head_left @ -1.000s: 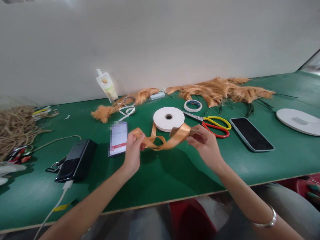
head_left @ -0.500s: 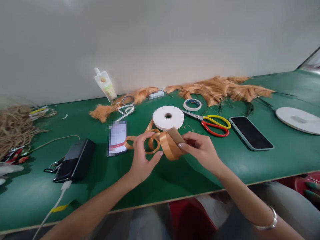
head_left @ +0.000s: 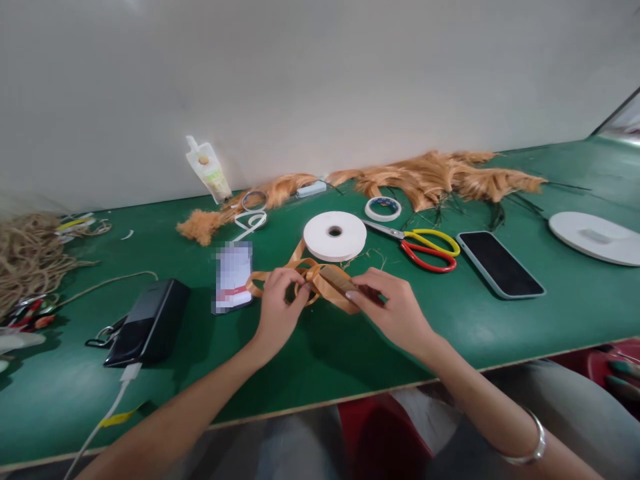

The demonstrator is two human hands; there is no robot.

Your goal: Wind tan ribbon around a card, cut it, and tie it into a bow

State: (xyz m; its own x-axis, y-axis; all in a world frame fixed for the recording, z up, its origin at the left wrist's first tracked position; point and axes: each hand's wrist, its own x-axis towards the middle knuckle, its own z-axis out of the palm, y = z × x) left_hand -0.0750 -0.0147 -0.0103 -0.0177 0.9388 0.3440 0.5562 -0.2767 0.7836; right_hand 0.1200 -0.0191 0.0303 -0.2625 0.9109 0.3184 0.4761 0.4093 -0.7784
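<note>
My right hand point(head_left: 390, 303) is closed on a brown cardboard piece point(head_left: 336, 280) with orange satin ribbon point(head_left: 327, 293) wound round it. The thumb presses on the cardboard's near end. To its left, my left hand point(head_left: 283, 307) pinches the loose ribbon between thumb and fingertips. Curled loops of that ribbon hang behind and beside the left fingers. A strip of it runs up to the white ribbon spool point(head_left: 335, 235), which lies flat on the green table just beyond both hands.
Scissors point(head_left: 425, 248) with red and yellow handles lie right of the spool, by a dark-screened phone point(head_left: 500, 265) and tape roll point(head_left: 383, 209). Left are another phone point(head_left: 234, 277), a black power bank point(head_left: 147, 323) and twine point(head_left: 27, 260). Orange fibre bundles point(head_left: 430, 177) line the wall.
My left thumb and fingers have closed on the ribbon. The wound cardboard has tipped lower and moved slightly left, closer to the left hand.
</note>
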